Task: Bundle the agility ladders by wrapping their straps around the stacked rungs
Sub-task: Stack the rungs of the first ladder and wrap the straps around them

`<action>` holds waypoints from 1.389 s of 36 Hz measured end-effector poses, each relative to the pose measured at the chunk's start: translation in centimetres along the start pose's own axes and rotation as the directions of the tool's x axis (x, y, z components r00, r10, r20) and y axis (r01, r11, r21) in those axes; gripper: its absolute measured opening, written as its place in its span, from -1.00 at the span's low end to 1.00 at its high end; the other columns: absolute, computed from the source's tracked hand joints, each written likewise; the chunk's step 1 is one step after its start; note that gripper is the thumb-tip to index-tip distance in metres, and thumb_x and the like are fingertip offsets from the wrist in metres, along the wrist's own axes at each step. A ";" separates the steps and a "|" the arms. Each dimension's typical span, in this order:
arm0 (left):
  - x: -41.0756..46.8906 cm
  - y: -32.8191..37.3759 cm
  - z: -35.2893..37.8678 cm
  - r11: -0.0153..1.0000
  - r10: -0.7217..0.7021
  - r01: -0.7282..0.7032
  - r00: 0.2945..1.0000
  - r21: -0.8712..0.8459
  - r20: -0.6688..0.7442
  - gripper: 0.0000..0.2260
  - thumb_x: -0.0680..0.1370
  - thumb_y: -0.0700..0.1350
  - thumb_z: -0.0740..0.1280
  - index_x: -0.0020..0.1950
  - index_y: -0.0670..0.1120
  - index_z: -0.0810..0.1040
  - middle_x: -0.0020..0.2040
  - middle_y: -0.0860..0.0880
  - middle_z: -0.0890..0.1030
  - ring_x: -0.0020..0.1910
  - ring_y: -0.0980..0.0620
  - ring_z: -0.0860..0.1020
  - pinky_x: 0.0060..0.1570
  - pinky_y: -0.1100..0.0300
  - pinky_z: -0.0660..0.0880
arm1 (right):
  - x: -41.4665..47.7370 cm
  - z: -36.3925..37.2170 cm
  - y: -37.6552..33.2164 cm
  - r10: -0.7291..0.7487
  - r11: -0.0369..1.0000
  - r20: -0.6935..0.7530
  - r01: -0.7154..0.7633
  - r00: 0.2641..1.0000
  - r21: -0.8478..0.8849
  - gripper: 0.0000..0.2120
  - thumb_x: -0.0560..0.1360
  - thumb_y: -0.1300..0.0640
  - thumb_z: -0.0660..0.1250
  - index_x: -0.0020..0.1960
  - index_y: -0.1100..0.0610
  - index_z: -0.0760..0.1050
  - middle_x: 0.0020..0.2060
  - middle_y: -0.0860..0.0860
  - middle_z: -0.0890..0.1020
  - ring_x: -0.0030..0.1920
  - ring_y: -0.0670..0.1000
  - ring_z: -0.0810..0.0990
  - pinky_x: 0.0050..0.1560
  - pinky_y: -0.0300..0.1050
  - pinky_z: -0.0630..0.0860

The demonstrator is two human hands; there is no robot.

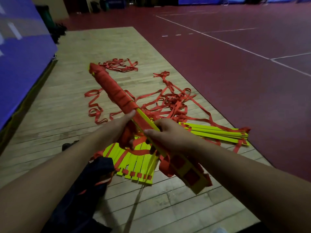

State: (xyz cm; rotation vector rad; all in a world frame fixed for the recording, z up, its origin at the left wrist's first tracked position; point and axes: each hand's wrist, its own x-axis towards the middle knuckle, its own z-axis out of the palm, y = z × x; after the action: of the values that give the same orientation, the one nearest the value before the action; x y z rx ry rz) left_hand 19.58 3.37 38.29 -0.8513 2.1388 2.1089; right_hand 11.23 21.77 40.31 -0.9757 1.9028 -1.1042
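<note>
Gripping the rung bundle (pixel 110 85) are left hand (pixel 122 126) and right hand (pixel 168 134).

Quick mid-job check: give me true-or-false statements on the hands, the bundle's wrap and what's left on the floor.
1. The left hand and right hand both grip the bundle. True.
2. Red strap covers the bundle's far half. True.
3. The bundle's near end is wrapped too. False: yellow rungs show bare there.
4. All rungs are off the floor. False: loose rungs lie fanned below the hands.
5. Loose strap lies tangled on the wooden floor. True.
</note>
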 end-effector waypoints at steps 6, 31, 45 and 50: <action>0.3 -0.8 2.3 0.994 0.035 -0.052 0.986 -0.099 -0.161 -0.55 0.53 0.27 0.31 -0.12 -0.14 0.54 -0.46 -0.04 0.43 -0.52 0.01 0.44 -0.40 0.17 0.44 | 0.3 0.9 0.1 -0.152 0.801 -0.142 0.038 0.978 -0.598 -0.73 0.63 0.03 0.29 0.22 0.15 0.37 -0.03 0.05 0.54 -0.07 0.07 0.56 -0.13 0.00 0.53; -0.7 0.6 1.0 0.811 0.403 -0.384 0.914 -0.441 -0.054 -0.57 0.31 0.20 0.49 -0.19 -0.17 0.62 -0.24 -0.10 0.62 -0.32 -0.02 0.59 -0.32 0.19 0.53 | -0.2 -0.7 -0.4 0.161 0.893 0.277 -0.259 0.947 0.368 -0.59 0.44 -0.08 0.46 0.12 0.18 0.51 -0.10 0.14 0.62 -0.01 0.20 0.63 0.01 0.08 0.53; -0.4 0.8 0.4 0.996 0.018 -0.005 0.989 -0.090 0.149 -0.28 0.49 0.40 0.15 0.24 -0.23 0.49 -0.22 -0.13 0.56 -0.25 -0.10 0.58 -0.06 -0.10 0.59 | -0.6 -1.5 -0.8 -0.026 0.999 -0.115 0.029 0.993 0.024 -0.64 0.53 0.19 0.46 0.23 0.17 0.38 -0.02 0.19 0.64 -0.22 0.11 0.70 -0.29 -0.02 0.63; -0.7 0.7 2.3 0.997 0.063 -0.057 0.991 -0.060 0.120 -0.36 0.48 0.35 0.18 0.22 -0.18 0.51 -0.27 -0.10 0.55 -0.27 -0.04 0.60 -0.38 0.12 0.52 | 0.0 -1.2 0.1 -0.069 0.913 -0.221 -0.027 0.973 -0.406 -0.62 0.52 0.15 0.47 0.16 0.07 0.29 0.01 0.06 0.58 -0.17 0.07 0.67 -0.23 -0.07 0.67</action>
State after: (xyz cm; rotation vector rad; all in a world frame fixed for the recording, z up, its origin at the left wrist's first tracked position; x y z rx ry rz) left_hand 19.11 5.75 39.03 -0.6515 2.0791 2.1977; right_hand 10.17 22.19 40.70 -1.1313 2.3825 -0.8766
